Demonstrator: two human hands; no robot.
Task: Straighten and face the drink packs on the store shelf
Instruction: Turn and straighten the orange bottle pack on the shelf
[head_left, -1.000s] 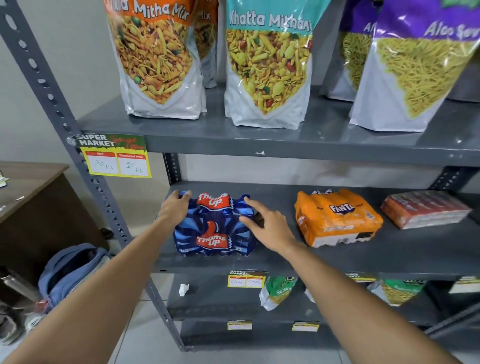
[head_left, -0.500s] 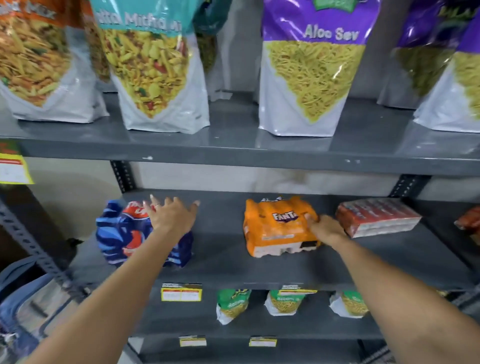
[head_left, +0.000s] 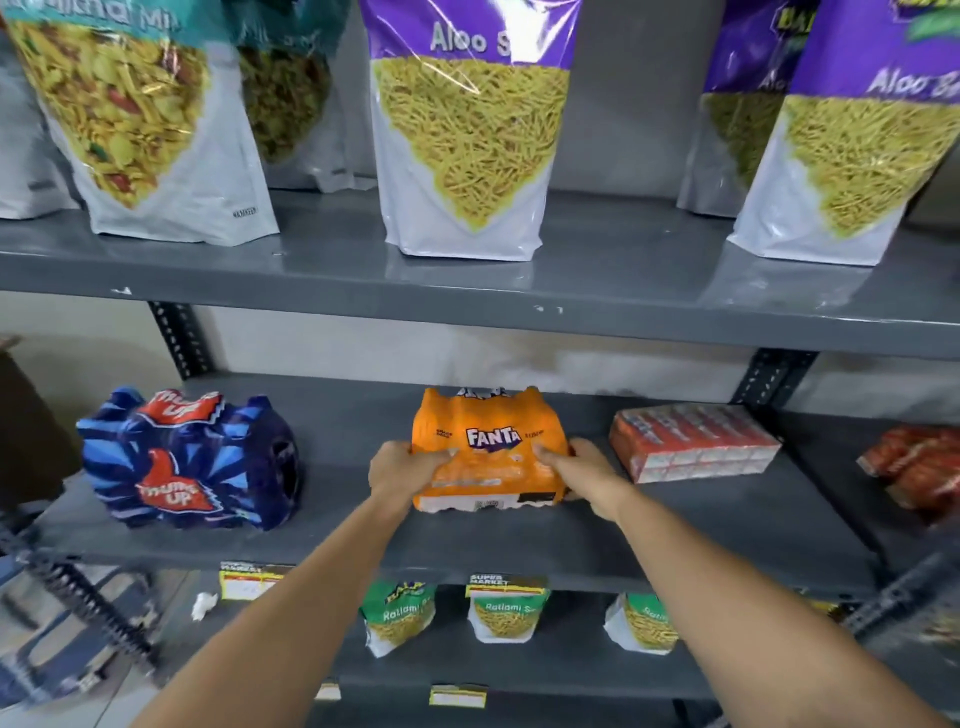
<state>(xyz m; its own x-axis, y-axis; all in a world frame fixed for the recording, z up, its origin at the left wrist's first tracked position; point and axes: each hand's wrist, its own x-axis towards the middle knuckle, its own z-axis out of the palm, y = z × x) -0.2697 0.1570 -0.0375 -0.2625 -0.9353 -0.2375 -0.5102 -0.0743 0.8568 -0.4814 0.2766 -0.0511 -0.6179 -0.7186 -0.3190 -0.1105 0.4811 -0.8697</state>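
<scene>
An orange Fanta pack (head_left: 488, 431) sits mid-shelf on the grey middle shelf (head_left: 519, 540), its logo facing me. My left hand (head_left: 402, 470) grips its left side and my right hand (head_left: 582, 475) grips its right side. A blue Thums Up pack (head_left: 192, 460) rests alone at the left end of the same shelf, slightly angled. A red flat pack (head_left: 691, 441) lies to the right of the Fanta, and another red pack (head_left: 919, 467) sits at the far right edge, partly cut off.
Large snack bags (head_left: 467, 145) stand on the upper shelf (head_left: 467, 296). Small green Ratlami Sev bags (head_left: 504, 616) sit on the lower shelf below price tags (head_left: 506, 584). A blue backpack (head_left: 62, 639) lies on the floor at lower left.
My left hand left the Thums Up pack and moved right onto the Fanta pack's left side. Both hands now hold the Fanta pack, which has turned square to the front.
</scene>
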